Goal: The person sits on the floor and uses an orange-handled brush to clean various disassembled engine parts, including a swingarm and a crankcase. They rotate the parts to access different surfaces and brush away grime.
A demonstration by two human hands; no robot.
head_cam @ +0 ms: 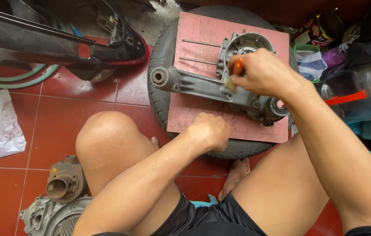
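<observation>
Holding a small orange-handled brush — right hand grip closed on it, over grey cast-metal engine casing | left hand fisted, empty, on pink board

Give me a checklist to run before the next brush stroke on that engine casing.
1. Brush gripped in right hand: ok.
2. Bristles on casing: ok.
3. Casing fully on pink board: ok.
4. Board seated on tyre: ok, though its corners overhang.
5. Left hand steadying: not ok, a fist on the board, off the casing.
6. Two rods clear of the brush: ok.
</observation>
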